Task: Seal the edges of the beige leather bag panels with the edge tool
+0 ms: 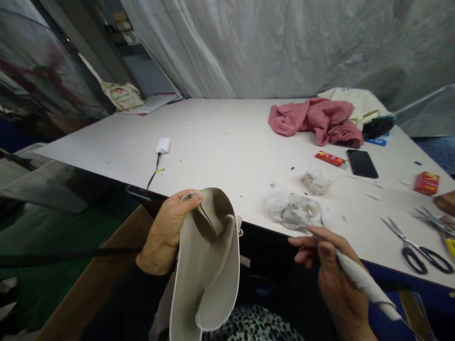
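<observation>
My left hand (162, 234) is closed on the rim of a beige bag (190, 270), thumb inside and fingers outside. The bag gapes toward me over my lap, showing folds and a pocket-like flap; its lower end is cut off by the frame. To the right, my right hand (341, 279) holds a slim tool wrapped in white (368, 284) like a pen, apart from the bag. The tool's tip is not clear. Just beyond that hand lies a crumpled clear plastic bag (298, 210) with greyish, stained contents, a smaller such bundle (316, 182) behind it.
On the white table (220, 147) are scissors (414, 244), a red box (426, 183), a phone (362, 163), a red packet (330, 158), pink cloth (316, 118) and a white corded device (163, 145). Another person's hand (446, 203) shows at the right edge. Cardboard (99, 279) stands low left.
</observation>
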A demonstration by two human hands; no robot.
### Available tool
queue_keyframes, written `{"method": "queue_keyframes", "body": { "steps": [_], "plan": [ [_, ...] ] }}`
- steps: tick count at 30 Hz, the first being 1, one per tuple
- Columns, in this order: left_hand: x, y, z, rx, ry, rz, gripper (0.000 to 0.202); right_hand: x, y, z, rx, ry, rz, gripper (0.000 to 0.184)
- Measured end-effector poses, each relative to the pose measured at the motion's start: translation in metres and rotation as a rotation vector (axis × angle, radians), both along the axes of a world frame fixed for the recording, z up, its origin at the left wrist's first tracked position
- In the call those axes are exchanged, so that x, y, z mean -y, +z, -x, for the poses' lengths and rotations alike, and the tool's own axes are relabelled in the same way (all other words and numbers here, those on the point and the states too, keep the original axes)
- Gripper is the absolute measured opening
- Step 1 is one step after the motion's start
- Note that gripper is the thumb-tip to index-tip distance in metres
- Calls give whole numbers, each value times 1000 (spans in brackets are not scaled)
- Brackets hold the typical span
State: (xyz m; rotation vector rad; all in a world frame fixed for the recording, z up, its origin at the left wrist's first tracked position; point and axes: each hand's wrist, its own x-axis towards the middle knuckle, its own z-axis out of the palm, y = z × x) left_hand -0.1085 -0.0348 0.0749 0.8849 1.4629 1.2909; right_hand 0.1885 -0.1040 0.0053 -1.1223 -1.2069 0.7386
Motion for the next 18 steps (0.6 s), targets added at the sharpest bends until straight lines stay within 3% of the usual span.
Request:
{"method": "queue_keyframes", "body": {
  "steps": [3, 8, 11, 14, 18],
  "plan": [
    [20, -11, 19, -24, 138, -30, 40, 3, 7, 5, 17, -35, 86, 24],
    [53, -78, 38, -535, 404, -125, 29, 21, -5, 23, 137, 209, 283, 32],
    [62, -104, 51, -589, 446, -97, 27, 35, -18, 37, 214, 381, 279, 33],
    [66, -111, 61, -572, 450, -98, 26, 43, -22, 50, 325, 515, 182, 29],
    [70, -108, 63, -548, 447, -111, 28, 42, -13, 69, 515, 585, 56, 24]
  ]
}}
